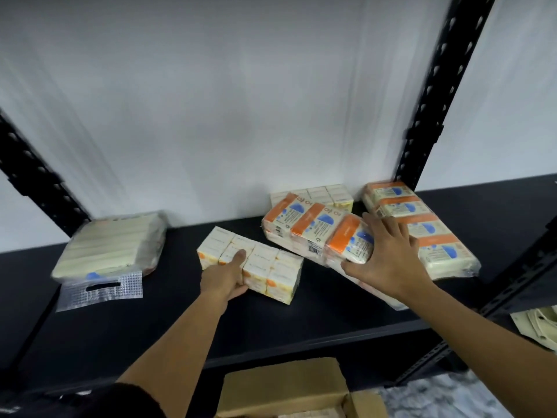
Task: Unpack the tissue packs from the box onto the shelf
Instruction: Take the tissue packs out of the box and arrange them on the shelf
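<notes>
On the black shelf (301, 324) lies a small multi-pack of pocket tissues (265, 263), white with orange marks. My left hand (227, 277) grips its near left edge, thumb on top. My right hand (388, 257) rests with spread fingers on the near end of a long orange-and-blue tissue pack (313, 230), which lies tilted over other packs. Another long pack (422, 227) sits to the right by the upright. A small pack (319, 194) stands behind against the wall. The open cardboard box (286, 387) is below the shelf edge.
A clear-wrapped pale tissue pack with a plastic handle (111, 248) lies at the shelf's left. Black slotted uprights (437, 95) frame the bay; a white wall is behind. A neighbouring rack (524, 285) holds pale items at the right.
</notes>
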Available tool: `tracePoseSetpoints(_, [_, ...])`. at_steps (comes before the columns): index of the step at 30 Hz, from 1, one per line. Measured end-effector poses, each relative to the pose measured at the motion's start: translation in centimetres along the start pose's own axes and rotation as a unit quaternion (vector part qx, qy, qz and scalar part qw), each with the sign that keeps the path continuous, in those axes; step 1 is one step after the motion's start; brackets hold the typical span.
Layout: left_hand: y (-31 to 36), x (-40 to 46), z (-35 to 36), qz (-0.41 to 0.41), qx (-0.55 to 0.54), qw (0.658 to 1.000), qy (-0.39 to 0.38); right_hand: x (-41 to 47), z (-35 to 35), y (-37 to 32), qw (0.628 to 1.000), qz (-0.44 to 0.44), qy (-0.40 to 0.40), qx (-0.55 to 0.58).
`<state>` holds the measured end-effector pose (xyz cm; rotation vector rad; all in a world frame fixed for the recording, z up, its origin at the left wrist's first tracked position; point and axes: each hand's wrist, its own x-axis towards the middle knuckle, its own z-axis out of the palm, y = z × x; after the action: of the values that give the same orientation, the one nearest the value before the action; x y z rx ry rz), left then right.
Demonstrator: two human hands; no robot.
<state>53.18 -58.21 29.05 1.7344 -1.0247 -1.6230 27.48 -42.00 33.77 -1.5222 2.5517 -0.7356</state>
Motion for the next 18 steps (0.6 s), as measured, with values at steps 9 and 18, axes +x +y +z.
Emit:
tracePoseSetpoints(9, [1.5, -0.8, -3.5, 0.397, 0.491, 0.760, 0.150, 1.5, 0.4, -0.5, 1.000, -0.022, 0.014, 0.005])
tracePoseSetpoints(18, [3.7, 1.8, -1.9, 0.475, 0.665, 0.565, -0.112, 2.4, 1.4, -0.6, 1.000, -0.027, 0.013, -0.007])
